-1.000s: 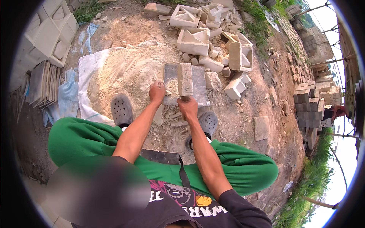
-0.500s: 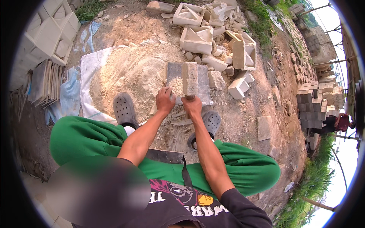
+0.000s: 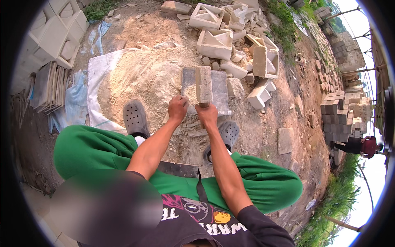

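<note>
My right hand (image 3: 207, 114) is closed round the short handle of a mallet with a long, blocky, dust-coated head (image 3: 203, 84). The mallet head is over a flat grey plate (image 3: 219, 91) on the ground between my feet; I cannot tell whether they touch. At the plate's near left corner, my left hand (image 3: 177, 109) has its fingers curled together beside pale crumbs (image 3: 190, 93). Whatever is inside those fingers is hidden. Left of the plate, a heap of pale crushed material (image 3: 144, 74) lies on a white sheet (image 3: 98, 76).
Broken cream-coloured hollow blocks (image 3: 214, 44) and rubble lie beyond the plate. A flat stone (image 3: 285, 140) is at the right. Stacked thin boards (image 3: 48, 88) and pale patterned blocks (image 3: 55, 39) stand at the left. Another person (image 3: 368, 147) is far right by stacked grey blocks (image 3: 335, 111).
The mallet head has shifted slightly left and up in the picture. My left hand stays almost in place. The person at far right has come further into view.
</note>
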Motion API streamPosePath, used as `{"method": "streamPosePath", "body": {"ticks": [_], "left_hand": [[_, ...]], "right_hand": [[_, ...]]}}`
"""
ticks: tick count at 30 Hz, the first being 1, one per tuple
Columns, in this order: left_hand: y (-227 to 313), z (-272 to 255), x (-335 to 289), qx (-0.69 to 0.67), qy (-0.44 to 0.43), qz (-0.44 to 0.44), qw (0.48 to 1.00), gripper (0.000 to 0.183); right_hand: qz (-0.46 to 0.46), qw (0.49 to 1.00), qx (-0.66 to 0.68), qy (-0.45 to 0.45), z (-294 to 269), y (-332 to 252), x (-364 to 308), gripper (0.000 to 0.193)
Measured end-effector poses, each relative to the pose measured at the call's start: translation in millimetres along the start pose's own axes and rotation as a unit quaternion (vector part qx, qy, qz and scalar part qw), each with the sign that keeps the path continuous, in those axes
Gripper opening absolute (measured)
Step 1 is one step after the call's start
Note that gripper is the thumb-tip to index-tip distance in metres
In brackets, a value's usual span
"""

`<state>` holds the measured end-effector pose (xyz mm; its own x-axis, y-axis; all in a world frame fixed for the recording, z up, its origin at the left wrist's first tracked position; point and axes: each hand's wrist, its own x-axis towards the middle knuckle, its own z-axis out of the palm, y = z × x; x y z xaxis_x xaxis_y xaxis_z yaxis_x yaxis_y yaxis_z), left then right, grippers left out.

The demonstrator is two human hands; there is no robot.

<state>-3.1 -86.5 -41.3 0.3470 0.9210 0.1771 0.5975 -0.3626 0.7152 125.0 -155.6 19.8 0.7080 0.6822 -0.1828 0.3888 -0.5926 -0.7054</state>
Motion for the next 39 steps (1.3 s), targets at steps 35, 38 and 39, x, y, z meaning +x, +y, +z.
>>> {"method": "streamPosePath", "body": {"ticks": [35,38,39], "left_hand": [[0,-2,12,0.017,-0.062,-0.069,0.996,0.013],[-1,-1,10,0.009,-0.063,-0.081,0.995,0.012],[-3,-1,9,0.002,-0.061,-0.092,0.994,0.012]], "right_hand": [[0.135,0.981,-0.003,-0.140,-1,49,15,0.037],[0.120,0.987,-0.080,-0.074,-7,34,20,0.033],[0.068,0.997,-0.006,-0.041,-11,24,16,0.032]]}}
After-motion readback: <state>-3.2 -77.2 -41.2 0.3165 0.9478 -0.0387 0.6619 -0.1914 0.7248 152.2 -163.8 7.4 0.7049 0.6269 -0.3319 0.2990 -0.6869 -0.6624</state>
